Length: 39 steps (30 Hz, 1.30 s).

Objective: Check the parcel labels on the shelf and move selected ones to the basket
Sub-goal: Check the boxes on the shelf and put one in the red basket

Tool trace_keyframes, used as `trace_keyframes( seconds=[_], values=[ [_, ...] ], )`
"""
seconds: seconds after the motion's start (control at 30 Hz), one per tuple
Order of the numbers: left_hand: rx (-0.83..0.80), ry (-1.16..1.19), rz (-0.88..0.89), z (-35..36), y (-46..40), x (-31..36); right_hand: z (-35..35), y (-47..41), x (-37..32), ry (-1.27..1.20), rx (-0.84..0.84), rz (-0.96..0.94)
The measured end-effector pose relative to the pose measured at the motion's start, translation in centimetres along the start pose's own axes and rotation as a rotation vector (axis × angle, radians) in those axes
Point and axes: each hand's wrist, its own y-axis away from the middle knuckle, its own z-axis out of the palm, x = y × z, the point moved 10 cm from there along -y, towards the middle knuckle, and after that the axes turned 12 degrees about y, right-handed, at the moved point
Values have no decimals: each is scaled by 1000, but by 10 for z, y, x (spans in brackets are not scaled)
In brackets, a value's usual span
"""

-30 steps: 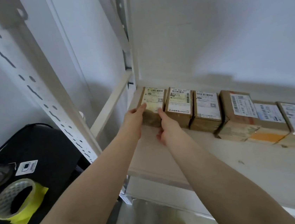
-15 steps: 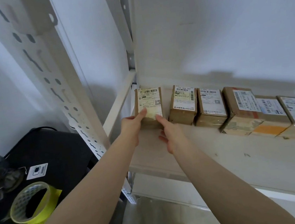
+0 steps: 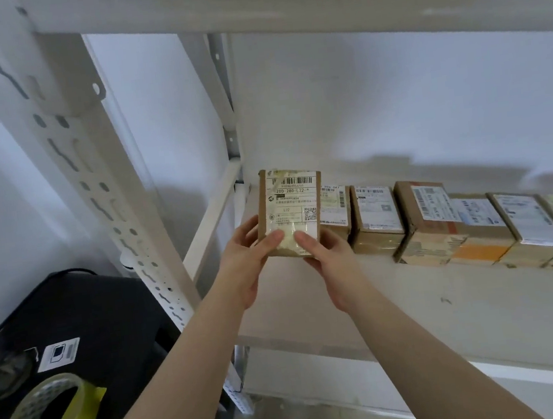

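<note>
A small brown cardboard parcel point(image 3: 290, 213) with a white printed label is held upright above the left end of the pale wooden shelf board point(image 3: 416, 300), its label face turned toward the camera. It is gripped from both sides at its lower edge: the left hand point(image 3: 245, 264) is curled round the lower left side with the thumb pressed on the front, and the right hand point(image 3: 329, 263) is curled round the lower right corner, its thumb likewise laid on the label. Barcodes, a QR code and the characters "L32" can be read on the label.

Behind and to the right of the held parcel, a row of labelled brown cardboard boxes point(image 3: 431, 222) is lined up along the back edge of the shelf board, each box touching the next. The white perforated steel upright point(image 3: 92, 182) of the rack is seen at the shelf's left front corner. Below and to the left, a roll of clear tape point(image 3: 40, 418) is lying on a yellow sticky pad upon a black case point(image 3: 101, 318).
</note>
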Motion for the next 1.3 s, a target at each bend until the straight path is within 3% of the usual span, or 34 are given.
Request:
trace_keyframes(
  seconds=[0.33,0.7,1.3],
  values=[
    [-69,11,38,27,2,7,-15,-5,-19,-7,-34,-87],
    [-42,-12,31,32,3,7,-22,-6,-20,-12,-27,-67],
    [290,-134,-68,-20,-12,15,22,-18,12,-12,40,312]
  ],
)
